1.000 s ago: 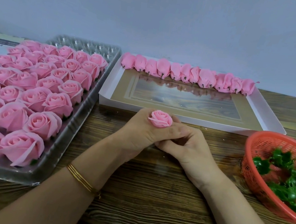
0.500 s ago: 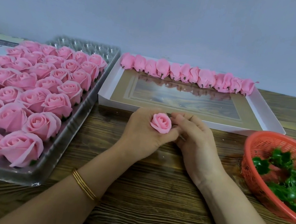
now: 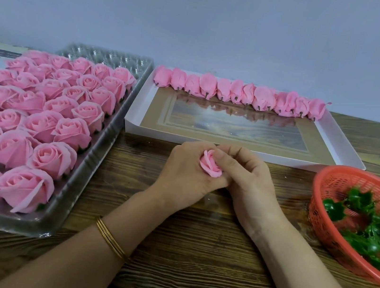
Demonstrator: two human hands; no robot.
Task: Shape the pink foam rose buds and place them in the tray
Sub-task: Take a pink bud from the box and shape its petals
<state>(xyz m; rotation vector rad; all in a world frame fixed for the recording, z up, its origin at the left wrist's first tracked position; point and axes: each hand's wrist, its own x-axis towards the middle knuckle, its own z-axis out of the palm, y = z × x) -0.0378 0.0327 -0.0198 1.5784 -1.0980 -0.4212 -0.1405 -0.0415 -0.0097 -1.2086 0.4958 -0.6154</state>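
Both hands are together at the middle of the counter, just in front of the white box, with 1 pink rose bud caught between them. The left hand is curled round the rose bud from the left and underneath. The right hand pinches it from the other side, thumb tip lying on the top edge of the petals and fingers folded in behind. The rose bud sits tilted, its spiral of petals facing up and a little to the left, and its base is hidden inside the grip. Gold bangles ring the left wrist. Over on the left, the clear plastic tray is packed with opened pink roses in rows, and only its far end shows bare cells. Inside the white box, a line of closed pink buds lies along the far wall, short dark stems pointing toward the person. The shiny floor of the box mirrors them. At the right edge, a red basket holds a heap of green plastic leaves, well apart from the hands. A pale wall rises behind it all
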